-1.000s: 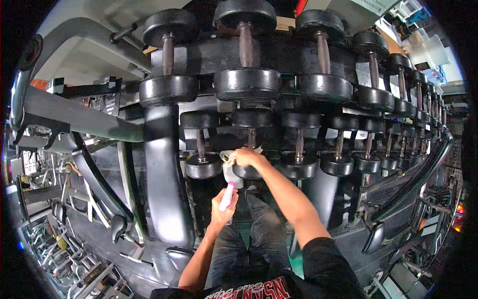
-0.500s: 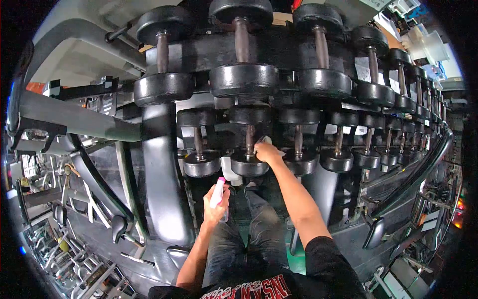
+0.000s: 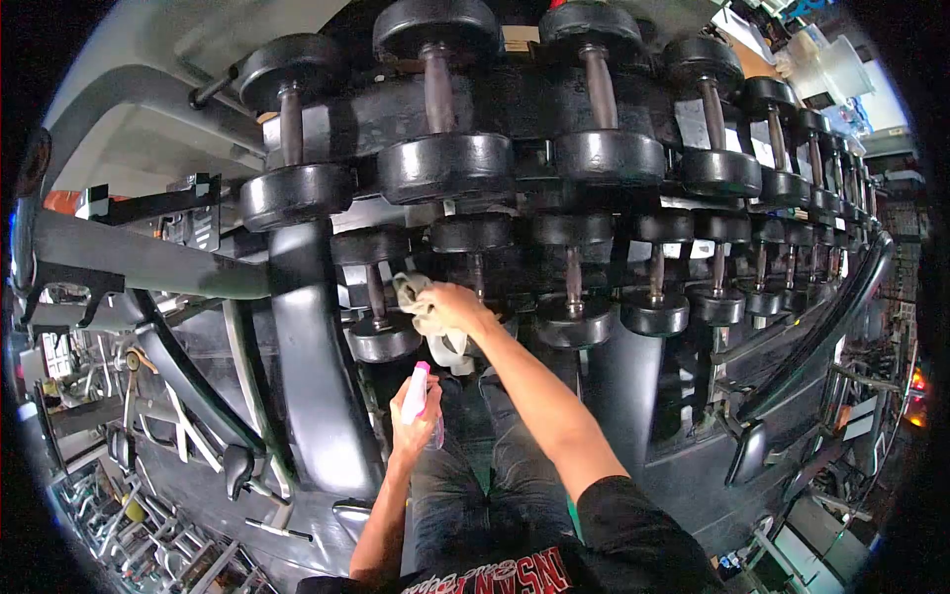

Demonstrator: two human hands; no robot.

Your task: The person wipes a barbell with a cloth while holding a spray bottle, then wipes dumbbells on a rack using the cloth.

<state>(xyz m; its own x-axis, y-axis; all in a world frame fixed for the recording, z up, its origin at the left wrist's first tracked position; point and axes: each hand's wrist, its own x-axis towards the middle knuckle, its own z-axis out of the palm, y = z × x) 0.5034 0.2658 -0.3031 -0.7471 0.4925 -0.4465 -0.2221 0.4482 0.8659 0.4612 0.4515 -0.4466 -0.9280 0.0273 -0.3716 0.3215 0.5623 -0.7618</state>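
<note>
A white spray bottle with a pink top (image 3: 416, 394) is gripped in my left hand (image 3: 416, 421), below the lower dumbbell row. My right hand (image 3: 453, 306) holds a pale, crumpled cloth (image 3: 427, 309). The cloth lies between the leftmost lower dumbbell (image 3: 384, 340) and the second lower dumbbell (image 3: 473, 234), and hangs down in front. My right hand and forearm cover the near end of that second dumbbell. Whether the cloth touches either dumbbell, I cannot tell.
Larger black dumbbells (image 3: 445, 166) fill the upper rack tier, and several more run off to the right. A grey machine frame (image 3: 148, 257) and a black pad (image 3: 322, 376) stand at the left. Clear plastic containers (image 3: 829, 71) sit at the upper right.
My right hand and the cloth first went right across the second dumbbell, then back left toward the leftmost one. My left hand with the bottle has shifted slightly left.
</note>
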